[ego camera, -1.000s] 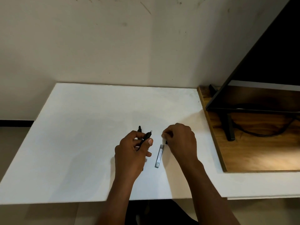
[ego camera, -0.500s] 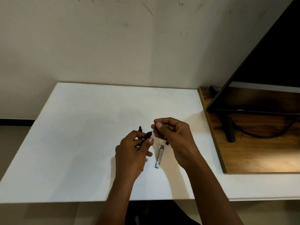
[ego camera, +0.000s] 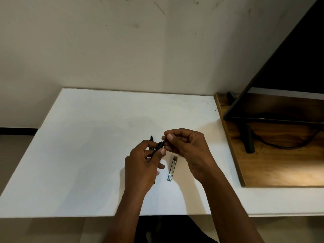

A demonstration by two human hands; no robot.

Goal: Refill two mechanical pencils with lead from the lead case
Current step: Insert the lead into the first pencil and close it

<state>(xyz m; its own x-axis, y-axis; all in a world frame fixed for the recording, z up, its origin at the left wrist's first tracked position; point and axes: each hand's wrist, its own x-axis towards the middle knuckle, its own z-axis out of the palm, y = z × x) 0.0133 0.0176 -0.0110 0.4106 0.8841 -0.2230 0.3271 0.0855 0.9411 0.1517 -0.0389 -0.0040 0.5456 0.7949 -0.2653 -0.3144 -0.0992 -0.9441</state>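
My left hand [ego camera: 140, 165] grips a black mechanical pencil [ego camera: 158, 146], its rear end slanting up and to the right. My right hand [ego camera: 185, 146] meets that end with thumb and forefinger pinched together, as on a thin lead too fine to make out. The second black pencil [ego camera: 151, 137] lies on the white table [ego camera: 84, 155] behind my left hand, with only its far end showing. The slim lead case [ego camera: 172, 168] lies flat on the table between my two wrists, touching neither hand.
A wooden board [ego camera: 280, 163] adjoins the table on the right. It carries a dark monitor [ego camera: 289, 67] on a black stand [ego camera: 249, 139] with a cable. A plain wall runs behind the table.
My right hand has lifted from the table beside the lead case and moved up and left to the pencil's end. My left hand has barely shifted.
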